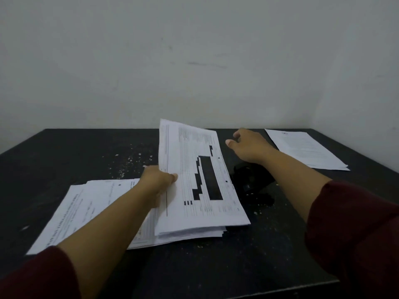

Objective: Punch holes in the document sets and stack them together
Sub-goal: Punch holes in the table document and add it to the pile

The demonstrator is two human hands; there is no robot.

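Over at about eight o'clock on the dark table (54, 152), a loose stack of papers (71, 210) lies flat, its sheets fanned a little, with my left forearm crossing above it. One small punched hole shows near its far edge. Bits of white paper confetti (127, 160) are scattered on the tabletop at roughly ten o'clock from that stack.

My left hand (158, 182) pinches a thick document set (200, 182) by its left long edge, thumb on top and the rest of the fingers underneath, out of sight. The set is tilted, its far end raised off the table and its near end low, overlapping the near right corner of the flat stack. Two small holes show along its right margin, and dark blocked-out patches cover part of the printed top page.

Just right of the held set, at about three o'clock from it, sits the black hole punch (252, 178), hard to make out against the dark surface. More confetti lies near its front.

My right hand (248, 145) hovers past the punch at twelve o'clock from it, fingers loosely spread and curled, holding nothing. Both sleeves are dark red.

Far right, at about two o'clock, another document set (306, 149) lies flat, well apart from the others.
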